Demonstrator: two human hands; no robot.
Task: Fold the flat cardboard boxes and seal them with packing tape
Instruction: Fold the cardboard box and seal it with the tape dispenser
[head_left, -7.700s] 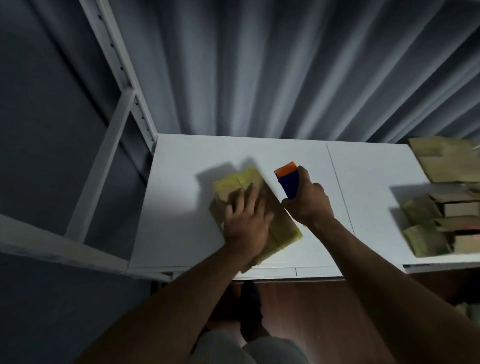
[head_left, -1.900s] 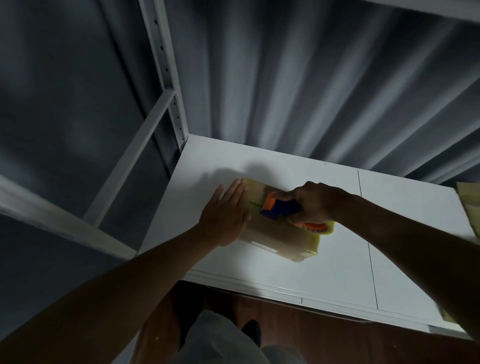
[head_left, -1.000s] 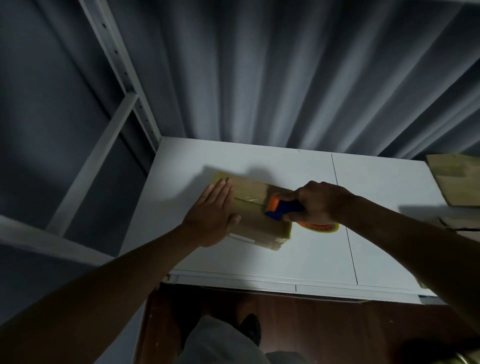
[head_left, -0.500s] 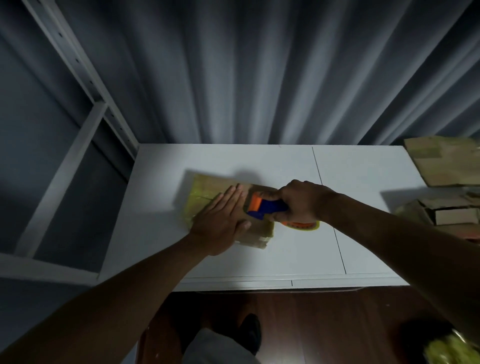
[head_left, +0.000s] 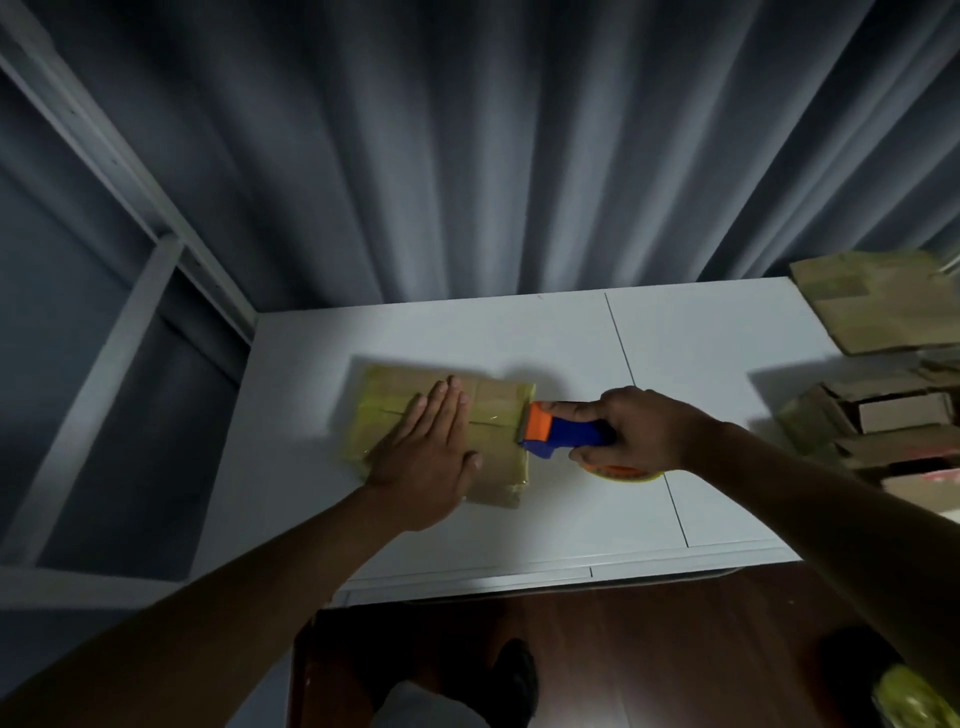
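Pressing flat on a small cardboard box (head_left: 493, 400), the person's left hand (head_left: 431, 457) lies palm down with fingers straight and together, covering the box's near middle. The box sits closed on a white table (head_left: 519, 327), left of the table's centre seam, its top glossy with yellowish tape.

The right hand (head_left: 639, 431) is wrapped around the blue handle of a tape dispenser (head_left: 561, 431), fingers curled tight. The dispenser's orange head meets the box's right edge, in line with the seam between the top flaps. Part of a yellow tape roll shows beneath the hand.

To the far right lie flat cardboard sheets (head_left: 878, 301) and a cluster of folded boxes (head_left: 883, 415), well apart from the work. A dark curtain (head_left: 467, 156) hangs behind the table.

The step in hand appears to be finishing a strip along the top seam. To do it well, the flat hand should hold the box from sliding while the dispenser is drawn over the edge and down the side, then tilted so its blade cuts the tape cleanly. Rubbing the loose end down afterwards would likely keep the flaps from lifting.
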